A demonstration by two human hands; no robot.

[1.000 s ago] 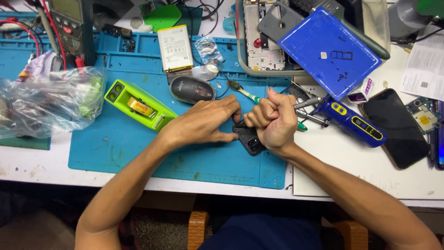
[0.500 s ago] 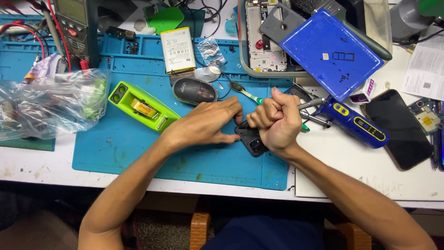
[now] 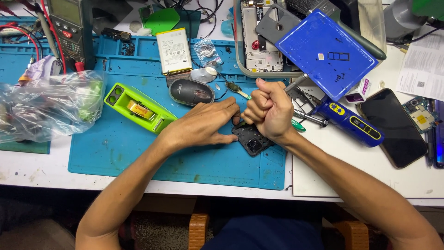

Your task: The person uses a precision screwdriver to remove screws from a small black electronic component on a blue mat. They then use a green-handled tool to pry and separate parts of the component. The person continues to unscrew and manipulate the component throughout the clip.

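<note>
A dark phone body (image 3: pixel 252 141) with its camera holes showing lies on the blue work mat (image 3: pixel 138 148). My left hand (image 3: pixel 203 125) lies flat across its left part and holds it down, fingertips at its top edge. My right hand (image 3: pixel 268 109) is a tight fist with the thumb up, resting on the phone's upper right part. Whatever is inside the fist is hidden. A thin green-tipped tool (image 3: pixel 298 125) runs along the mat behind the fist.
A green tape dispenser (image 3: pixel 138 109), a grey mouse (image 3: pixel 190 91) and a white battery (image 3: pixel 173 50) lie on the mat. A clear bag (image 3: pixel 46 109) and a multimeter (image 3: pixel 69 28) are at the left. A blue tray (image 3: pixel 326 53), a blue tool (image 3: pixel 351 121) and a black phone (image 3: pixel 393 127) are at the right.
Both hands stay pressed on the phone body in nearly the same pose. The view has only shifted slightly.
</note>
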